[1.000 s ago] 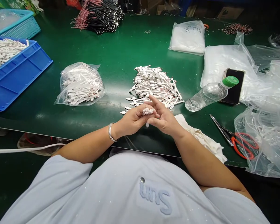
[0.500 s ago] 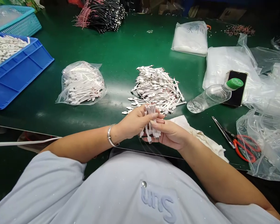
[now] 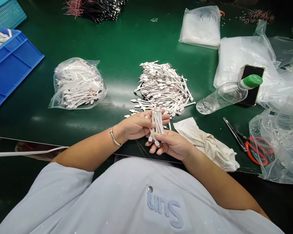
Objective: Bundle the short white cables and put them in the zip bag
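Between my two hands is a bundle of short white cables (image 3: 157,123) with small plugs at the lower end. My left hand (image 3: 138,125) holds the bundle from the left, its thumb lying across the cables and its fingers behind them. From the right, my right hand (image 3: 174,143) grips the lower part near the plugs, with the thumb on top. Just beyond my hands lies a loose pile of the same white cables (image 3: 163,83) on the green table. A clear plastic bag filled with white cables (image 3: 79,84) rests to the left of the pile.
A blue crate (image 3: 12,61) of white cables stands at the left. On the right are a water bottle (image 3: 222,97), a phone (image 3: 252,73), red-handled scissors (image 3: 256,149), a white cloth (image 3: 207,143) and clear plastic bags (image 3: 246,55). Black cables (image 3: 102,8) lie at the back.
My right thumb has moved down the bundle, and my left thumb has drawn back to the left, so more of the cables shows. The camera view has shifted slightly.
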Motion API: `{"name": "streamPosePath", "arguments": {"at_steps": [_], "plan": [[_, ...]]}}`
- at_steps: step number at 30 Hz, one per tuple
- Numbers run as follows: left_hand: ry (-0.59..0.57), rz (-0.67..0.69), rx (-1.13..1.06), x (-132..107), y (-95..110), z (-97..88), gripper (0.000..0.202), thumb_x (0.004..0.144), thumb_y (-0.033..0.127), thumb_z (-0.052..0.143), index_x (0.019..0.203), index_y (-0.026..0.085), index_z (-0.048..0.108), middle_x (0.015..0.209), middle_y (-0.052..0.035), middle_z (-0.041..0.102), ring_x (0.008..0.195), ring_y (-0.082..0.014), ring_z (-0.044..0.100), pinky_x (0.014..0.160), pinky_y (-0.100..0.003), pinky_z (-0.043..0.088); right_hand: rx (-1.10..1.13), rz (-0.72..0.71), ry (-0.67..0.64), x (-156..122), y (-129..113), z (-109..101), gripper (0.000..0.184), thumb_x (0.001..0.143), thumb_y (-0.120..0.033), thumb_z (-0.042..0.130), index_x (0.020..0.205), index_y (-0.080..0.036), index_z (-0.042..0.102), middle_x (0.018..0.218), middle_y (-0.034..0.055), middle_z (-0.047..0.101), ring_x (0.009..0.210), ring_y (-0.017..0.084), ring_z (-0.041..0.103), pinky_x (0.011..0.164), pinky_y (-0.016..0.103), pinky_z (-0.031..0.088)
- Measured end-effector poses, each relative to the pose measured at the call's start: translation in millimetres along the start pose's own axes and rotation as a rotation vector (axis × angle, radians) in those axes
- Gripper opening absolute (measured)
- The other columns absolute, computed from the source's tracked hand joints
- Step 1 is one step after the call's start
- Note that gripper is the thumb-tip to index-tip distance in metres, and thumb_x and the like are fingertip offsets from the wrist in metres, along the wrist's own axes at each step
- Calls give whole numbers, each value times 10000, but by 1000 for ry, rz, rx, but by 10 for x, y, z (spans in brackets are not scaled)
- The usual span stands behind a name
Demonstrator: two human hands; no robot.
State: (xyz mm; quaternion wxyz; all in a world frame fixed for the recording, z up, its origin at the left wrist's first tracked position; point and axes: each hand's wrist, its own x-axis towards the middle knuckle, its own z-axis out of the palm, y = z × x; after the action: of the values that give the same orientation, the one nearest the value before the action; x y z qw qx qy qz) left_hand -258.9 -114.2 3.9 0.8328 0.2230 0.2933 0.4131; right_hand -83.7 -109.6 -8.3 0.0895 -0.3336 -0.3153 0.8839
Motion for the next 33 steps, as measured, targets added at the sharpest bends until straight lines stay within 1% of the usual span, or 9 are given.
{"name": "streamPosePath", "arguments": {"at_steps": [4,7,9,12,16,19,24,33], "plan": [[5,0,-49,18,-26,-9,522,660,-45,571,1139,159,607,1259,-94,646,1268,-247,531,1129,-437,331,-10,-34,31,5,25,-27,309,760,-406,737,863,-128,651,778,58,711,600,124,704,459,132,541],[46,-6,-65,33,-41,8,467,692,-8,615,1134,142,608,1254,-111,646,1253,-254,544,1124,-437,339,-41,-25,40,-2,23,-34,300,763,-393,733,840,-123,628,734,53,701,550,114,687,420,122,515],[75,-9,-68,37,-50,25,452,694,-11,635,1121,137,614,1245,-117,651,1244,-253,551,1120,-429,347,-51,-19,42,-7,18,-30,292,755,-376,742,837,-126,615,722,47,698,545,112,685,413,120,508],[92,-3,-65,34,-61,47,471,688,-37,639,1121,145,616,1264,-115,640,1257,-248,541,1125,-428,340,-58,-19,49,-11,17,-19,308,724,-370,768,836,-130,611,720,40,697,545,114,685,417,125,511],[108,4,-77,36,-80,46,475,703,-24,656,1139,161,613,1275,-112,634,1245,-243,552,1128,-442,334,-67,-27,75,-9,31,-12,342,674,-358,810,847,-137,615,723,36,701,545,113,684,431,130,517],[79,18,-77,40,-100,24,452,712,-13,658,1129,159,631,1247,-106,652,1212,-239,578,1128,-440,335,-88,-32,86,-4,49,-16,335,672,-346,815,853,-134,630,737,38,703,551,109,683,438,131,517],[6,49,-48,32,-118,-1,437,724,19,675,1134,166,649,1230,-106,663,1222,-258,569,1126,-466,326,-103,-32,85,4,57,-15,332,668,-369,814,828,-121,659,751,45,700,564,110,683,452,139,525],[-1,44,-53,22,-111,20,412,719,17,687,1099,176,671,1148,-88,703,1201,-248,582,1097,-443,365,-116,-45,69,1,69,-34,314,691,-377,797,827,-120,675,769,45,698,578,108,685,466,142,527]]}}
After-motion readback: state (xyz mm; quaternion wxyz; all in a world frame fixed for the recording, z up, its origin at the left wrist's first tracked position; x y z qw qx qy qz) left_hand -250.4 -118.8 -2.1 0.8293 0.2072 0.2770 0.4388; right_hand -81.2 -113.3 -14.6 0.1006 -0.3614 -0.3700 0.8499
